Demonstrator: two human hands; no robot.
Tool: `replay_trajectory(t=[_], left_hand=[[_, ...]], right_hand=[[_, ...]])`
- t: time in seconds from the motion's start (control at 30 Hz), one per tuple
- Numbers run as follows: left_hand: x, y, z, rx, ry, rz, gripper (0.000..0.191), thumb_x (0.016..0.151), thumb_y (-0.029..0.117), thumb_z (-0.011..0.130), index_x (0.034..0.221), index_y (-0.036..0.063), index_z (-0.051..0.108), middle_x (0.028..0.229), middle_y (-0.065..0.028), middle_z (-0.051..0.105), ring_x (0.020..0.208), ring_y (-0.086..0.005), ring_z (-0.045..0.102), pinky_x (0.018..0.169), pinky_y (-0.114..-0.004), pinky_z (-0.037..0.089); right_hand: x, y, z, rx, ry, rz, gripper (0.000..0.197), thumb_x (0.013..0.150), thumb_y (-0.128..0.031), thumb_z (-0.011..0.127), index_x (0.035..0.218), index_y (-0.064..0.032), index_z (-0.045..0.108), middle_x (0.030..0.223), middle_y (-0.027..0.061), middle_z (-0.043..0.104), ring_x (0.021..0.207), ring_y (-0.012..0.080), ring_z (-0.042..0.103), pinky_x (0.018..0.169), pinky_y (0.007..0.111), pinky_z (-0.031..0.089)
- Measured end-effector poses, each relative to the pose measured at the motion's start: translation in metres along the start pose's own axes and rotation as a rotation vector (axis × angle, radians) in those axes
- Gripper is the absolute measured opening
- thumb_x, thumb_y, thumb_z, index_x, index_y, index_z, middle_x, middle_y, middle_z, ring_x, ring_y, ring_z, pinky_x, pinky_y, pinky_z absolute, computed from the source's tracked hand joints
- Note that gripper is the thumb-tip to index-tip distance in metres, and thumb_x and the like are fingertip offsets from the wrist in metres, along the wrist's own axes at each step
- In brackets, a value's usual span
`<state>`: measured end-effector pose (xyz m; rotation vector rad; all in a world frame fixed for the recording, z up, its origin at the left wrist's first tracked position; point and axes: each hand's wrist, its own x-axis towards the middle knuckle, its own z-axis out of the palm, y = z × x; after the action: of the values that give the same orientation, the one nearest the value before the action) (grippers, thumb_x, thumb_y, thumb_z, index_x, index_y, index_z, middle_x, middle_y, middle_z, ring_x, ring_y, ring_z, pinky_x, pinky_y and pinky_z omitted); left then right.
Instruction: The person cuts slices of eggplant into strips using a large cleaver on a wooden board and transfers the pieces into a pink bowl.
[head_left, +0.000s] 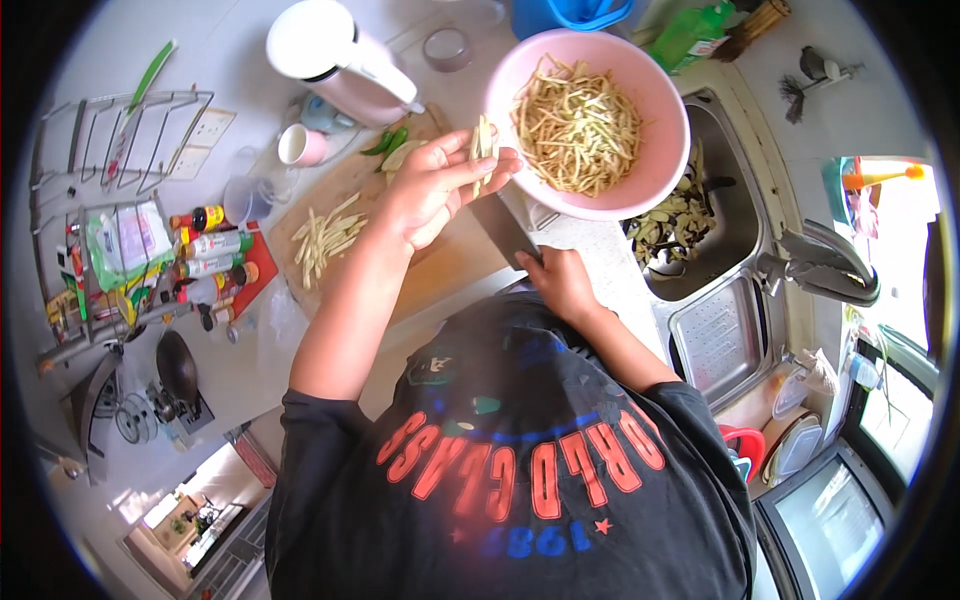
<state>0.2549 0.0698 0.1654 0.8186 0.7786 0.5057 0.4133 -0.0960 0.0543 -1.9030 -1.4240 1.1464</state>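
Between the fingers of my left hand (442, 176) is a small bunch of pale cut vegetable strips (482, 154), possibly peeled eggplant. The hand is raised over the right side of a wooden cutting board (412, 281), close to the rim of a pink basin (670, 161). Inside the basin lies a heap of similar strips (581, 135), some browned. My right hand (562, 281) grips the handle of a cleaver (508, 231), its blade angled across the board's right edge. A loose pile of strips (326, 240) rests on the board's left part. Green peppers (388, 141) lie at its far edge.
Dark vegetable peelings (675, 217) lie in the steel sink (739, 217) at right, beside a faucet (817, 266). Behind the board stand an electric kettle (367, 82) and a pink cup (302, 145). Sauce bottles (214, 244) crowd the left, under a wire rack (124, 139).
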Motion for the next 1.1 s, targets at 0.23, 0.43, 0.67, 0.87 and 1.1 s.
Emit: replay_trajectory(t=[0.23,0.43,0.67,0.87,1.1], left_hand=[[0.058,-0.004,0.056,0.076,0.173,-0.100,0.038,0.092,0.010,0.074,0.125,-0.0020,0.060,0.110,-0.0102,0.072,0.101,-0.0166,0.071,0.085,-0.024,0.058],[0.084,-0.015,0.082,0.153,0.185,-0.097,0.024,0.097,0.016,0.070,0.112,-0.0016,0.066,0.106,-0.0120,0.072,0.094,-0.0206,0.073,0.080,-0.024,0.060],[0.095,-0.021,0.089,0.062,0.013,-0.053,0.029,0.105,0.015,0.055,0.122,-0.0079,0.060,0.118,-0.0220,0.069,0.109,-0.0300,0.070,0.092,-0.034,0.060],[0.094,-0.017,0.089,0.066,-0.008,-0.094,0.028,0.103,0.009,0.052,0.123,-0.0093,0.058,0.121,-0.0243,0.067,0.112,-0.0309,0.069,0.095,-0.036,0.059],[0.092,-0.018,0.090,0.149,-0.036,-0.018,0.023,0.098,0.008,0.063,0.119,-0.0019,0.061,0.115,-0.0177,0.069,0.106,-0.0233,0.070,0.091,-0.032,0.059]], right_hand=[[0.003,0.008,-0.013,-0.022,-0.070,-0.030,0.042,0.096,-0.034,0.062,0.076,0.0027,0.068,0.073,0.0288,0.065,0.073,0.0475,0.066,0.073,0.054,0.053],[0.011,0.010,-0.013,0.027,-0.085,-0.042,0.040,0.096,-0.032,0.061,0.076,0.0023,0.068,0.073,0.0283,0.065,0.074,0.0472,0.066,0.073,0.054,0.054],[0.019,0.014,-0.013,0.059,-0.068,-0.054,0.039,0.096,-0.031,0.062,0.075,0.0018,0.067,0.072,0.0285,0.065,0.072,0.0476,0.065,0.071,0.054,0.053],[0.023,0.013,-0.012,0.073,-0.063,-0.055,0.039,0.096,-0.031,0.062,0.075,0.0017,0.067,0.073,0.0287,0.064,0.073,0.0480,0.065,0.071,0.055,0.053],[0.025,0.013,-0.011,0.083,-0.068,-0.060,0.038,0.096,-0.030,0.062,0.075,0.0019,0.067,0.073,0.0288,0.064,0.073,0.0482,0.065,0.071,0.055,0.053]])
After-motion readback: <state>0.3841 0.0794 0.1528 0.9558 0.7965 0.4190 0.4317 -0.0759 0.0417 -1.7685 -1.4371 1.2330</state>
